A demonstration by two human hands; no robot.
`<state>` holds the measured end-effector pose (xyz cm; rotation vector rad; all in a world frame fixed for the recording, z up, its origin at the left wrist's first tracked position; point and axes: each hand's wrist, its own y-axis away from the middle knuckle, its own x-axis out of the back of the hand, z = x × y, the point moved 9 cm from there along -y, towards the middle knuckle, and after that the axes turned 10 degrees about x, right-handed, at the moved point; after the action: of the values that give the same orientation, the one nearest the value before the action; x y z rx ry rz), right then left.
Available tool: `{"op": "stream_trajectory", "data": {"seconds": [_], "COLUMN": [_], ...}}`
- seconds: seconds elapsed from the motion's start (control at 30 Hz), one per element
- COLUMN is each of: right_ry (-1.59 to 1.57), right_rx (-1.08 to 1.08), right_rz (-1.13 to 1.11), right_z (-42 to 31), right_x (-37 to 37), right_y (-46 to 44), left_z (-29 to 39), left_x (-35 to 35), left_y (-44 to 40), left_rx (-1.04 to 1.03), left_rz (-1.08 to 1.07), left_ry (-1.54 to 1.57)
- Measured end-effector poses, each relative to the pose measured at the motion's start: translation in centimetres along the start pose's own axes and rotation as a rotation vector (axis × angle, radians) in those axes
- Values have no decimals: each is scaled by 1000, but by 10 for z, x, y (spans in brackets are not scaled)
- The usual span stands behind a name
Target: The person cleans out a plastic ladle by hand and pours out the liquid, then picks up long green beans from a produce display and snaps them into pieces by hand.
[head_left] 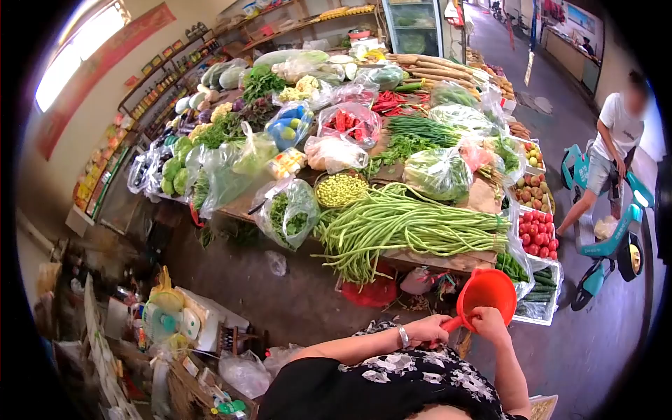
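Note:
A red plastic dipper (494, 285) is in front of my body, just off the near right corner of the vegetable table. My left hand (427, 329), with a silver band at the wrist, is closed around the dipper's handle. My right hand (488, 323) is closed at the near side of the bowl; its fingertips are partly hidden, and I cannot tell whether they grip the rim. Long green beans (420, 227) lie in a big bundle just beyond, on the table edge. A white crate of cucumbers (542, 290) stands to the right of the dipper.
Bagged greens (288, 212) and a basket of shelled beans (341, 190) sit on the table. Tomatoes (537, 233) fill a box at its right side. A person with a teal scooter (612, 241) is in the right aisle. A scale (189, 323) and clutter stand at lower left.

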<state>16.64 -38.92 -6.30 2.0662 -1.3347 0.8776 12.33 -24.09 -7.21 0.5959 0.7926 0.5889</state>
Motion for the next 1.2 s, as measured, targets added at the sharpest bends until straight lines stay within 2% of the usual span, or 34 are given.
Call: {"op": "stream_trajectory", "data": {"seconds": [0.07,0.2,0.5,0.7,0.77,0.9,0.97,1.03,1.1,1.2], "right_ry": [-194,-275,34,129,247,234,110,120,334,348], "right_rx": [-18,-143,2,-30,-87,-176,-182,-227,-200,-196], "right_rz": [32,-85,-45,-12,-28,-20,104,58,99,175], "right_z": [0,3,-4,-14,-3,-7,-6,3,0,-7], "right_x": [3,0,-6,1,1,21,35,37,48,65], "right_y": [0,-4,-14,-21,-23,-21,-16,-11,-6,-5], "left_z": [1,4,-7,-13,-12,-9,-7,-6,-5,-4], "left_x": [0,-1,5,5,3,1,1,1,0,0], "left_y": [4,11,3,-6,-5,-2,0,1,2,-1], "left_rx": [2,-13,-20,-21,-18,-15,-10,-3,-6,-6], "left_rz": [15,35,75,49,38,57,62,65,51,67], "left_ry": [5,12,81,103,116,126,98,68,63,49]}}
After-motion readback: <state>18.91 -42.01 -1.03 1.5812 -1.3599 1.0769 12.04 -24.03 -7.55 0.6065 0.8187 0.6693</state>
